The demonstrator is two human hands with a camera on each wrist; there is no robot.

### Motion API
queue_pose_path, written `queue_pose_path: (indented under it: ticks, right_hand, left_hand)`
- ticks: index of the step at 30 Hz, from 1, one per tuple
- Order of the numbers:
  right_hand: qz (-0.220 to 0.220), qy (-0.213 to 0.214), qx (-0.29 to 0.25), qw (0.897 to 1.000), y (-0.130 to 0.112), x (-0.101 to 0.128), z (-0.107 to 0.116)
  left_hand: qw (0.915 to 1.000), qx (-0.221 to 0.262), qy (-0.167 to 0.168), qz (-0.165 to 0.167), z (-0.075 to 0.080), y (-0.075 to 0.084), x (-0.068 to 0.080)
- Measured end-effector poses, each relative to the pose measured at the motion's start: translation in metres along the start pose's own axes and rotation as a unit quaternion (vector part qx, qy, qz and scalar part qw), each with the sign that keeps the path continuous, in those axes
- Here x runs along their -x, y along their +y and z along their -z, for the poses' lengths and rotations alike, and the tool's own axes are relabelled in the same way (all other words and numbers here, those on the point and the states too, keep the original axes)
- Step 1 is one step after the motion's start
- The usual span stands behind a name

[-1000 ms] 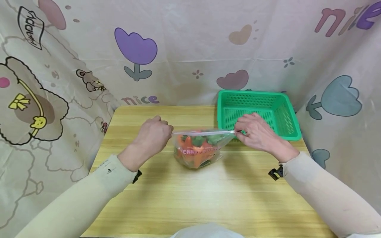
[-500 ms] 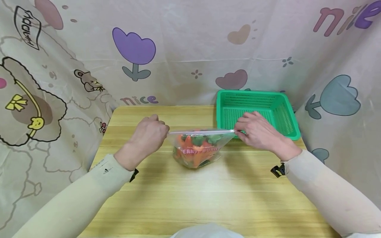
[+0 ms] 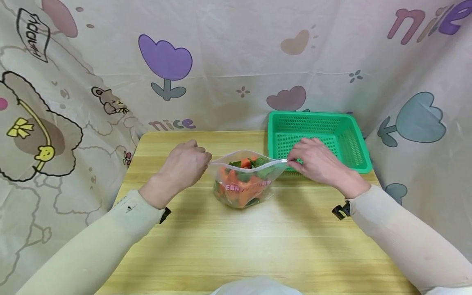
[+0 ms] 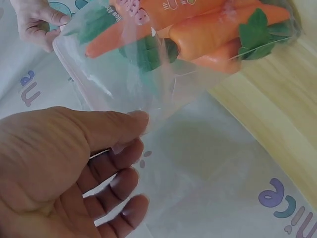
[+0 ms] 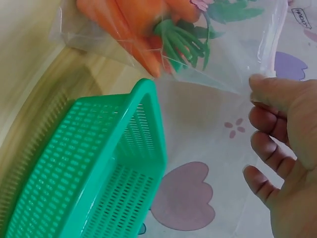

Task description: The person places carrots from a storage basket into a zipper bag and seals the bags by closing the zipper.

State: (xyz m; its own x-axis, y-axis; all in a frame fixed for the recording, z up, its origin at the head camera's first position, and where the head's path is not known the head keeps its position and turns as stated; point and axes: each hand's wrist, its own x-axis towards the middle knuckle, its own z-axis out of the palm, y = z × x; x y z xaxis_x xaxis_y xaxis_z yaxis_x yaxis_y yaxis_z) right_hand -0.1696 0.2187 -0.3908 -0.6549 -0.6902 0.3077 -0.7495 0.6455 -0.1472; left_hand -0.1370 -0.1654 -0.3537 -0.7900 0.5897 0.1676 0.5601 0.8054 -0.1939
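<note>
A clear zip bag (image 3: 221, 196) with pink lettering stands on the wooden table (image 3: 236, 250), its mouth parted in the middle. Inside it are several orange carrots (image 3: 245, 192) with green tops (image 4: 256, 32). My left hand (image 3: 186, 164) pinches the bag's left top corner between thumb and index finger, as the left wrist view shows. At the opposite corner, beside the white zip slider (image 3: 284, 160), my right hand (image 3: 313, 159) pinches the bag with thumb and forefinger. The other fingers of both hands curl loosely below the corner.
A green plastic basket (image 3: 354, 141) with slotted walls sits at the table's back right, just behind my right hand. A cloth (image 3: 236, 49) printed with flowers, hearts and cartoon animals hangs behind and at both sides of the table.
The bag's mouth was a straight, closed line and now gapes, showing the carrots from above. My right hand has come slightly left; both corners stay pinched.
</note>
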Motion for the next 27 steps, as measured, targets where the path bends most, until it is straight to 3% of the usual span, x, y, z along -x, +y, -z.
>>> queue_pose_path:
  ticks: [6,9,15,18,20,21,23,25,27]
  right_hand:
    - [0.102,0.059,0.088,0.989,0.005,0.0,-0.006]
    - [0.11,0.088,0.107,0.984,0.007,0.003,-0.012]
    - [0.024,0.11,0.049,0.992,0.001,0.01,-0.024]
    - [-0.058,0.082,-0.017,0.995,-0.008,0.011,-0.024]
    - [-0.13,0.044,-0.077,0.988,-0.014,0.011,-0.021]
    - [-0.17,0.026,-0.113,0.979,-0.015,0.011,-0.019]
    - [-0.254,-0.003,-0.194,0.948,-0.017,0.011,-0.015]
    - [-0.328,-0.025,-0.278,0.902,-0.017,0.009,-0.012]
    - [-0.388,-0.045,-0.364,0.846,-0.015,0.008,-0.009]
  left_hand:
    - [0.9987,-0.019,0.046,0.003,-0.009,-0.001,0.004]
    - [0.9969,-0.029,0.073,-0.003,-0.015,-0.002,0.007]
    - [0.9928,-0.03,0.115,-0.019,-0.025,-0.003,0.01]
    - [0.9917,-0.026,0.125,-0.018,-0.027,-0.004,0.012]
    - [0.9907,-0.026,0.132,-0.018,-0.028,-0.005,0.012]
    - [0.9903,-0.025,0.135,-0.019,-0.029,-0.005,0.012]
    - [0.9894,-0.024,0.141,-0.022,-0.029,-0.005,0.012]
    - [0.9891,-0.024,0.143,-0.025,-0.029,-0.005,0.011]
    - [0.989,-0.024,0.143,-0.027,-0.029,-0.005,0.011]
